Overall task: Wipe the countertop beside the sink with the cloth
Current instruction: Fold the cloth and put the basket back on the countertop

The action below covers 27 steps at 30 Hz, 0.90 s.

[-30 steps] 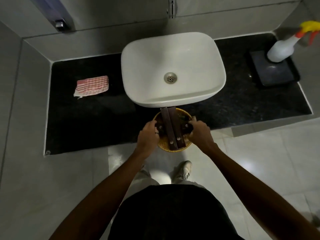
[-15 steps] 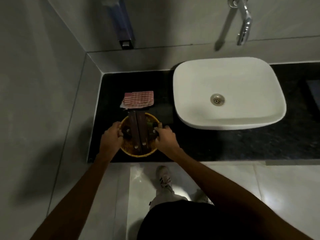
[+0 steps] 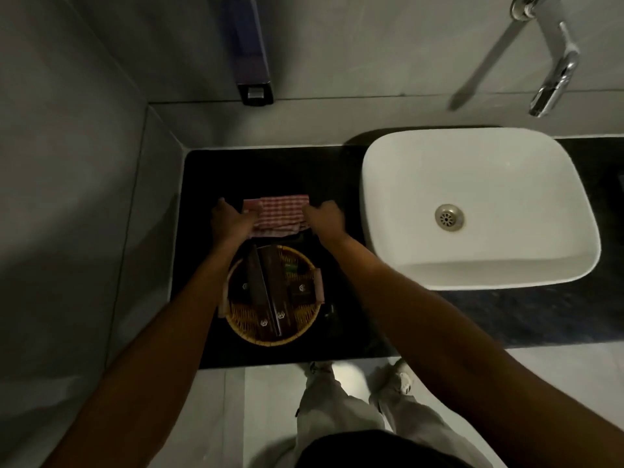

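Observation:
A folded red-and-white checked cloth lies on the black countertop left of the white sink. My left hand grips the cloth's left edge. My right hand has its fingers closed on the cloth's right edge. The near edge of the cloth looks slightly raised off the counter.
A round woven basket holding dark brown boxes stands on the counter just in front of the cloth, between my forearms. A soap dispenser hangs on the back wall, and a chrome tap above the sink. A grey wall bounds the counter at left.
Both hands have let go of the basket, now resting on the counter left of the sink, and moved forward onto the cloth's two edges. My view moved closer.

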{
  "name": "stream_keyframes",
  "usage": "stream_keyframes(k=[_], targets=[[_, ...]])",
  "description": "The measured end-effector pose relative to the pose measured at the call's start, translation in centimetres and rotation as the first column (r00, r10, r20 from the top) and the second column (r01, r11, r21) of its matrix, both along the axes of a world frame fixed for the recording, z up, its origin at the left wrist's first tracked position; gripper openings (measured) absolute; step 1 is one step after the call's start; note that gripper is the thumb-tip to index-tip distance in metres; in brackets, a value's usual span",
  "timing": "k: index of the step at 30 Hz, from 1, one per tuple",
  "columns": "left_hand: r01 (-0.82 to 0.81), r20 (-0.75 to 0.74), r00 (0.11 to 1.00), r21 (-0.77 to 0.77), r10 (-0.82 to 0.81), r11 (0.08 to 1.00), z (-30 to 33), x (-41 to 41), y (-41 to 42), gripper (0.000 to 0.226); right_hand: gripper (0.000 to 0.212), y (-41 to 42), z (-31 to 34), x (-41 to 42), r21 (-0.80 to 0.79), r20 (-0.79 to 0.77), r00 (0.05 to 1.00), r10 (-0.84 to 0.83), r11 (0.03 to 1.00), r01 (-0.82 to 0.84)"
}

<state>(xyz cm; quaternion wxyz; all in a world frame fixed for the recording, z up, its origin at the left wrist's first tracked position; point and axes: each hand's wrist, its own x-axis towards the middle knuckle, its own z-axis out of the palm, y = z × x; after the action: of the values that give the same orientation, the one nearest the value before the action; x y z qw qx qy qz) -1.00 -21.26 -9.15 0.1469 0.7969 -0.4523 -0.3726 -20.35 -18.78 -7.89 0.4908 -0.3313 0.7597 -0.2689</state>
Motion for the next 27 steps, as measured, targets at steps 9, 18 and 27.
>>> stream_keyframes(k=[9,18,27], targets=[[-0.047,-0.322,0.944,0.061,0.064,0.997,2.8,-6.2,-1.1,0.022,0.032,-1.3,3.6,-1.5,-0.074,0.055,0.988,0.142,0.988,-0.137],[0.082,-0.667,0.730,-0.133,-0.151,0.988,13.0,-25.9,4.8,0.013,0.021,7.6,13.3,-26.4,-0.305,0.352,0.917,-0.189,0.903,0.303],[0.336,-0.657,0.685,-0.099,-0.316,0.936,10.4,-64.5,12.1,0.018,0.020,16.6,8.7,-62.9,-0.315,0.074,0.889,-0.451,0.835,0.450]])
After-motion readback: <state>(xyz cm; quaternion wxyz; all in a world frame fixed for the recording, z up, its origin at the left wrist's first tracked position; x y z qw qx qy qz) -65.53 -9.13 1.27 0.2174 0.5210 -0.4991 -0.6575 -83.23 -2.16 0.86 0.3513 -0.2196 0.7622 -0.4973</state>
